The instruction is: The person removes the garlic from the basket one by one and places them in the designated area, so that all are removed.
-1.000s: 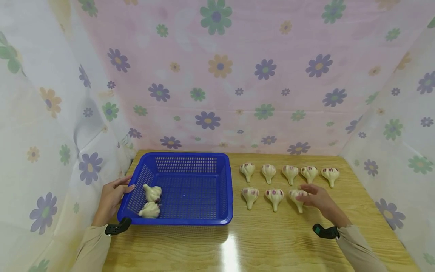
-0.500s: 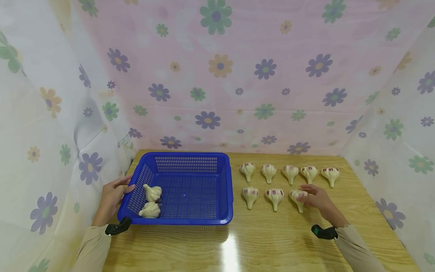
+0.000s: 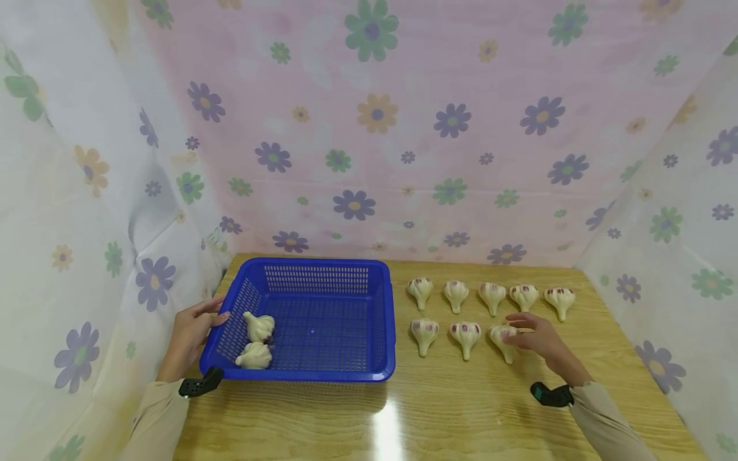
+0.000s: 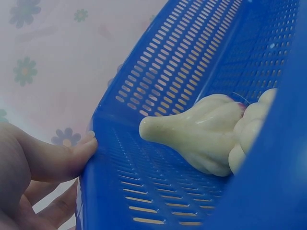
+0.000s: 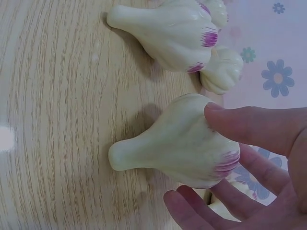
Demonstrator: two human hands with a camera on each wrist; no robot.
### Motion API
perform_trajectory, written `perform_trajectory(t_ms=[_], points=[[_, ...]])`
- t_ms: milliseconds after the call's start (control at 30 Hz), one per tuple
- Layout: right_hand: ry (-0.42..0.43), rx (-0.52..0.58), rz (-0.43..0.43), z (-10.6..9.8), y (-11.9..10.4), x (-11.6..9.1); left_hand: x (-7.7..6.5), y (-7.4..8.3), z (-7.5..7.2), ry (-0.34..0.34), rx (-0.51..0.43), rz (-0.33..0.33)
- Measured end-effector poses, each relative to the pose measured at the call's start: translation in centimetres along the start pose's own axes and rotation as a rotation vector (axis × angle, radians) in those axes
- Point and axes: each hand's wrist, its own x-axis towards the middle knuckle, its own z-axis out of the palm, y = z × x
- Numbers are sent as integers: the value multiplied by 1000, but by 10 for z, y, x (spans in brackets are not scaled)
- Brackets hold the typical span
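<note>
My left hand (image 3: pixel 189 336) grips the left rim of a blue slotted plastic basket (image 3: pixel 300 376), thumb over the edge and fingers outside, as the left wrist view shows. Inside, two cream garlic bulbs lie side by side against the left wall; one garlic bulb (image 4: pixel 201 132) points its stem at that wall. In the front row on the table, my right hand (image 3: pixel 539 339) pinches the rightmost garlic bulb (image 5: pixel 177 141) between thumb and fingers at its purple-streaked end. Its stem points toward the person.
Left of the pinched bulb, a garlic bulb (image 3: pixel 465 336) and another garlic bulb (image 3: pixel 424 333) share the front row. Several more, including a garlic bulb (image 3: pixel 559 301) at the far right, form the back row. Flowered cloth (image 3: pixel 403 166) encloses the wooden table (image 3: pixel 461 410) behind and at both sides.
The garlic bulb at my right hand has shifted very slightly left and toward the person. The head view has tilted a little. My left hand and the basket stay in place.
</note>
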Motion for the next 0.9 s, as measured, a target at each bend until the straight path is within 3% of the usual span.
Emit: perform_trajectory(t_ms=[633,900], points=[[26,-33,-9,1,-3,1,-1,1,0,-4,3,-6],[14,-112,7,-2,-12,7,1,-1,-2,-3,-1,7]])
